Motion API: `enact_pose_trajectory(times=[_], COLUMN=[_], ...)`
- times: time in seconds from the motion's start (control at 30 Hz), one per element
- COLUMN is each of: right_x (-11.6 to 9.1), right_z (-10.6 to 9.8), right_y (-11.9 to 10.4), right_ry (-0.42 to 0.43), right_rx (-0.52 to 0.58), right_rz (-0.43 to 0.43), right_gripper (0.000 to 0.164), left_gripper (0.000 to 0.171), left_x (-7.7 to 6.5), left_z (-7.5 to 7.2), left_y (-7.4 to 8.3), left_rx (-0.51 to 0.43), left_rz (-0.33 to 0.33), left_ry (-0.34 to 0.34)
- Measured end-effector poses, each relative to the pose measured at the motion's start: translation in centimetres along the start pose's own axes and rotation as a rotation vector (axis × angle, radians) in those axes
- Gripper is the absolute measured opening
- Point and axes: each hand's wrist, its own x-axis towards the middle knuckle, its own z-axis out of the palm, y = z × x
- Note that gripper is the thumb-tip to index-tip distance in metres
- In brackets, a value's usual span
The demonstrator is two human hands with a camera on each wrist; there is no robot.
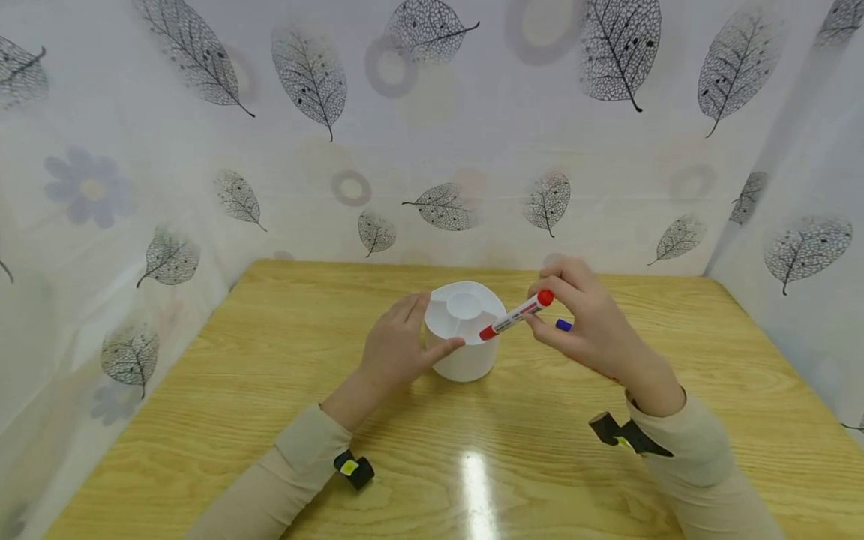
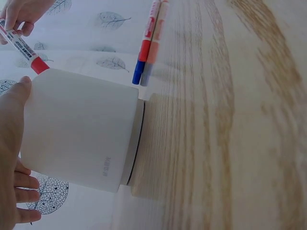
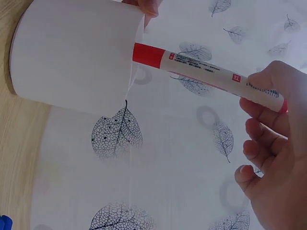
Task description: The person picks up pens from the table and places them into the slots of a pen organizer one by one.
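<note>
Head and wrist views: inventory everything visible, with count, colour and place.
Compartmented container: 1, white, on the table
Held marker: 1, white and red, by the container's rim
Loose marker: at least 1, white, red and blue, right of container
Table: 1, yellowish wood, under container
Patterned cloth: count unclear, white with leaf prints, around table
Wrist devices: 2, black with yellow, by cuffs
Sleeves: 2, beige, forearms
Left hand: 1, touching container
Right hand: 1, pinching marker
</note>
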Motion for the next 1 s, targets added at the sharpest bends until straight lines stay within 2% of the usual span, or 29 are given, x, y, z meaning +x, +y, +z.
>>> enact_pose_trajectory(times=[0.23, 0.37, 0.47, 0.7, 1.0], right_x=[0.0, -0.1, -0.2, -0.5, -2.7], right_z=[0.2, 0.1, -0.1, -0.9, -2.2], right_y=[-0.1, -0.2, -0.2, 0.3, 2.0], right_ry=[-0.044, -0.051, -0.049, -0.010, -0.009], right_rx=[-0.027, -0.038, -0.044, -0.081, -0.144], right_rz=[0.020, 0.028, 0.044, 0.040, 0.042], right_gripper=[0.017, 0.015, 0.019, 0.047, 0.051], left_gripper=[0.092, 0.093, 0.093, 0.091, 0.110], left_x=[0.0, 0.0, -0.1, 0.0, 0.0], left_z=[0.0, -0.2, -0.2, -0.4, -0.3], left_y=[-0.1, 0.0, 0.0, 0.1, 0.1], left_rx=[0.012, 0.011, 0.008, -0.009, -0.025], left_rz=[0.007, 0.003, -0.009, -0.022, -0.028], left_ry=[-0.007, -0.024, -0.045, -0.051, -0.051])
